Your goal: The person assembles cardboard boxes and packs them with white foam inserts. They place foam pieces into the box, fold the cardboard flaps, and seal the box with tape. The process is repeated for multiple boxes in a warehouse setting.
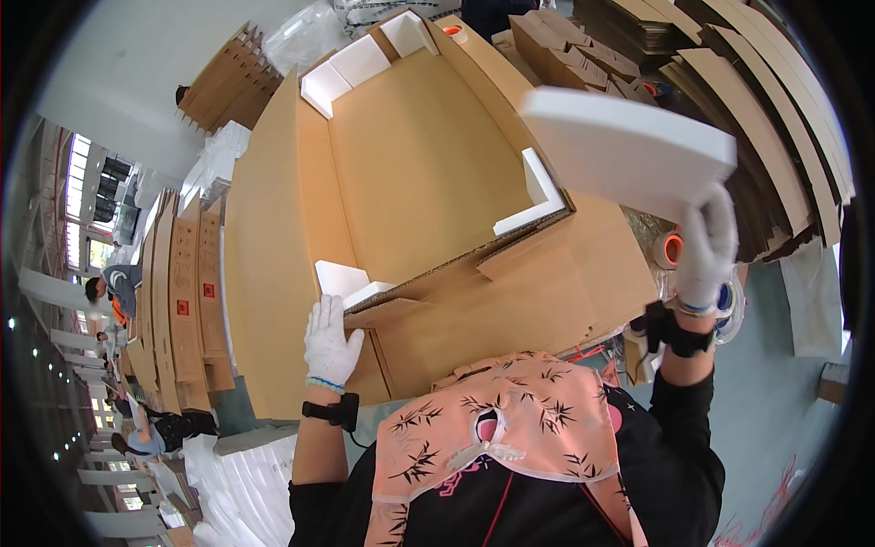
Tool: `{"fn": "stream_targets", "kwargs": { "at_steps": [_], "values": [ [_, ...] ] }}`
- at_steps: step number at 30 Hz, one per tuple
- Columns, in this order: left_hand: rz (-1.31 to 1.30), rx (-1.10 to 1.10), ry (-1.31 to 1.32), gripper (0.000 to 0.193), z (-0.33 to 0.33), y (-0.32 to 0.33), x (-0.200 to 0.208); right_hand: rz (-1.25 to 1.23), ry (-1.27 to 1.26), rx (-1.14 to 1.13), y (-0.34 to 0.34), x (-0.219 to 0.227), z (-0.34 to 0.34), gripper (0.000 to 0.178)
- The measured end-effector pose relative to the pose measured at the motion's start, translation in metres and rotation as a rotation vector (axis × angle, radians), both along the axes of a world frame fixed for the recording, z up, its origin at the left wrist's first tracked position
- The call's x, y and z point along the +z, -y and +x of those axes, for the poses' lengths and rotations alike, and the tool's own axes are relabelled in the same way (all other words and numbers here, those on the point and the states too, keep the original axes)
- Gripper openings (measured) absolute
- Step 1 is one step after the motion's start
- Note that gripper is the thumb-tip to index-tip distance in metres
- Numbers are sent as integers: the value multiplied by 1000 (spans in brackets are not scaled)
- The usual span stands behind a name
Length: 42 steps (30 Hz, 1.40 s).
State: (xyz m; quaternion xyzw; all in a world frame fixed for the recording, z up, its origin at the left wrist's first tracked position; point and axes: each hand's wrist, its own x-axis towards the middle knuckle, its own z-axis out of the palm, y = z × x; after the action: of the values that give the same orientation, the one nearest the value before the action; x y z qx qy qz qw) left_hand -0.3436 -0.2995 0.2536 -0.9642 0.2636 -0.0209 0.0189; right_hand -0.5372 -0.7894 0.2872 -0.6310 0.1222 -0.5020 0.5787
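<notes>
The gloved left hand point(330, 345) rests flat on the near edge of the large open cardboard box point(410, 164), fingers loose and spread, gripping nothing; a foam corner block point(344, 280) sits just beyond its fingertips. The gloved right hand point(706, 246) grips a white foam slab point(624, 150) raised above its fingers, hiding the box's far right rim. Flattened cardboard stacks point(756, 100) behind are partly cut off.

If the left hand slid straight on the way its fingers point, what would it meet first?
The left hand rests on the near wall of the large cardboard box, fingers pointing up-frame. Straight on, it would probably meet the white foam corner block just beyond its fingertips, though depth is unclear.
</notes>
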Motion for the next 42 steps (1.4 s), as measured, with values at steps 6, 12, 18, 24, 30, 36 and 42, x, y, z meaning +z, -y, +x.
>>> {"fn": "stream_targets", "kwargs": {
  "at_steps": [6,12,18,24,30,36,42],
  "values": [
    [-3,2,28,75,-1,-9,-2,-1154,-141,214,-131,29,160,22],
    [-16,-29,45,77,7,-6,-12,-1348,-614,548,-157,-55,187,15],
    [-53,-30,-59,78,5,-11,2,-1232,-294,286,-147,-44,133,32],
    [-289,-222,-137,69,4,-1,48,-925,-582,135,-119,-51,9,38],
    [-331,-930,-447,57,-14,97,80,-576,-1081,-149,-163,-96,-141,33],
    [-119,-1507,-540,54,-67,187,18,-408,-1201,-354,-250,-114,-231,34],
    [142,-1367,-482,52,-94,238,-61,-283,-1259,-566,-287,-115,-297,33]
  ]
}}
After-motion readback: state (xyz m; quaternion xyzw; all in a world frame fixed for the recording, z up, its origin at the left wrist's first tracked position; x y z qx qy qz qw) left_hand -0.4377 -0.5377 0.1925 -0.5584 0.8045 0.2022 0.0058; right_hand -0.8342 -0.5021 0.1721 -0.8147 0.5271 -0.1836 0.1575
